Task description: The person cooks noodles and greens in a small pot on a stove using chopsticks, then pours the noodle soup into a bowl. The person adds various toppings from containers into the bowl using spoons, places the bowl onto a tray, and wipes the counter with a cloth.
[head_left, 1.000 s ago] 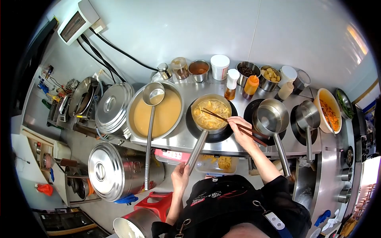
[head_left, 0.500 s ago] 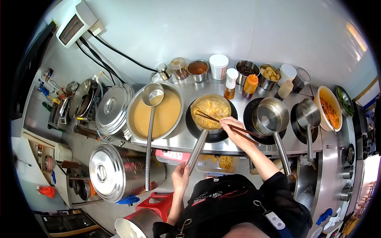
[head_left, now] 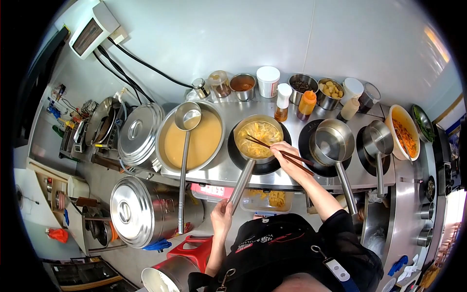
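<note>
Head view: a steel saucepan (head_left: 235, 136) of broth and noodle-like strips (head_left: 258, 132) stands on a black burner plate (head_left: 268, 170), set on the steel surface (head_left: 221, 168). Its handle (head_left: 242, 182) is grasped near the end by the left hand (head_left: 222, 214), while dark chopsticks (head_left: 259, 142) are gripped by the right hand (head_left: 288, 159), their tips among the strips. For even stirring, the handle is best kept steady, the strips gently lifted and parted, and the tips swept around without splashing.
</note>
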### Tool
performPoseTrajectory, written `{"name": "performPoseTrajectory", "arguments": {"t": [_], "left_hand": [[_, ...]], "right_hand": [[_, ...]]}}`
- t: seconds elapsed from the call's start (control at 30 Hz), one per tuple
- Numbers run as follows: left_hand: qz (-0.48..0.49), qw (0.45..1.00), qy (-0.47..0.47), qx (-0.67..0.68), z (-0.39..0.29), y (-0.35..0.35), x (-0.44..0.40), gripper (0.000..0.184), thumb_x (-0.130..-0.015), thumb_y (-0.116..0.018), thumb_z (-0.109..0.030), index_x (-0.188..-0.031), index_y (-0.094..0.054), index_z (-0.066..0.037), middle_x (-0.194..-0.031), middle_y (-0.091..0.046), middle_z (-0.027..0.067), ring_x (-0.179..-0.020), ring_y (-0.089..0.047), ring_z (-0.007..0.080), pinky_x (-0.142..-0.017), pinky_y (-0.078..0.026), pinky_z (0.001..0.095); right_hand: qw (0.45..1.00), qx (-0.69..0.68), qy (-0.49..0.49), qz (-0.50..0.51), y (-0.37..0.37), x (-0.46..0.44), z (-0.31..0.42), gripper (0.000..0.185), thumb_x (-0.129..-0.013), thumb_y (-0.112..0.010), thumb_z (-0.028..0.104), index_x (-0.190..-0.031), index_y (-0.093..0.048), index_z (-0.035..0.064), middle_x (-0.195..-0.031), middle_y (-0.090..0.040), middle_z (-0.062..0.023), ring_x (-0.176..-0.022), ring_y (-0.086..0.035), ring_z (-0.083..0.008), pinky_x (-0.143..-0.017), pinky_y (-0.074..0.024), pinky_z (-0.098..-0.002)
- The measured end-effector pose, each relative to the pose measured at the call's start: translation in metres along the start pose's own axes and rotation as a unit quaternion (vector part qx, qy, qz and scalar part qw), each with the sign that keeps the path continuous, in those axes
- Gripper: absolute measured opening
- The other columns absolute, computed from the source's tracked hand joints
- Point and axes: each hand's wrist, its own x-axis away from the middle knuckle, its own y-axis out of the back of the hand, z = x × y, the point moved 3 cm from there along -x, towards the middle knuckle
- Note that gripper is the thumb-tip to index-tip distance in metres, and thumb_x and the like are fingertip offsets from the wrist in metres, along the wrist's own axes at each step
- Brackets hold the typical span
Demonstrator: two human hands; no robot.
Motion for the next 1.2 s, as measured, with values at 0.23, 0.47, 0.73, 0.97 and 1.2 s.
{"name": "performPoseTrajectory", "arguments": {"t": [0.23, 0.47, 0.73, 0.97, 1.2], "left_hand": [[0.001, 1.000, -0.003, -0.001, -0.005, 0.001, 0.001, 0.034, -0.089, -0.063, -0.017, -0.110, -0.060, 0.010, -0.091, -0.070, 0.0184, -0.082, -0.067, 0.0182, -0.072, -0.052, 0.0294], [-0.006, 1.000, -0.007, 0.001, -0.009, 0.002, 0.003, 0.035, -0.089, -0.062, -0.017, -0.111, -0.060, 0.010, -0.090, -0.070, 0.0179, -0.081, -0.067, 0.0174, -0.071, -0.052, 0.0290], [0.001, 1.000, -0.004, -0.008, -0.009, 0.002, 0.002, 0.034, -0.089, -0.063, -0.017, -0.110, -0.061, 0.010, -0.090, -0.069, 0.0188, -0.082, -0.067, 0.0182, -0.072, -0.052, 0.0296], [-0.003, 1.000, -0.012, -0.013, -0.005, 0.002, 0.002, 0.034, -0.089, -0.063, -0.019, -0.109, -0.061, 0.009, -0.090, -0.070, 0.0186, -0.082, -0.068, 0.0201, -0.073, -0.052, 0.0309], [-0.005, 1.000, -0.020, -0.016, 0.000, 0.000, -0.001, 0.034, -0.089, -0.063, -0.020, -0.107, -0.062, 0.009, -0.088, -0.070, 0.0178, -0.080, -0.068, 0.0201, -0.072, -0.052, 0.0317]], "right_hand": [[1.000, 0.004, -0.004, 0.002, -0.001, 0.000, -0.001, 0.014, -0.089, -0.060, 0.009, -0.092, -0.064, -0.0040, -0.093, -0.066, -0.0143, -0.086, -0.064, -0.0256, -0.076, -0.0504, -0.0318], [0.998, 0.020, -0.058, -0.021, 0.030, -0.009, 0.037, 0.017, -0.091, -0.058, 0.012, -0.091, -0.063, -0.0036, -0.089, -0.066, -0.0129, -0.081, -0.064, -0.0227, -0.073, -0.0494, -0.0310], [0.998, 0.020, -0.026, 0.061, 0.010, -0.020, 0.023, 0.018, -0.089, -0.060, 0.015, -0.088, -0.063, -0.0033, -0.084, -0.065, -0.0151, -0.078, -0.063, -0.0282, -0.070, -0.0496, -0.0341], [0.996, 0.073, -0.049, -0.003, 0.051, -0.043, 0.039, 0.022, -0.090, -0.061, 0.018, -0.088, -0.066, -0.0028, -0.074, -0.066, -0.0140, -0.068, -0.065, -0.0226, -0.064, -0.0500, -0.0320], [0.989, 0.069, -0.121, 0.050, 0.051, -0.041, 0.023, 0.020, -0.090, -0.062, 0.016, -0.082, -0.062, -0.0026, -0.059, -0.053, -0.0079, -0.054, -0.045, -0.0144, -0.053, -0.0393, -0.0312]]}}
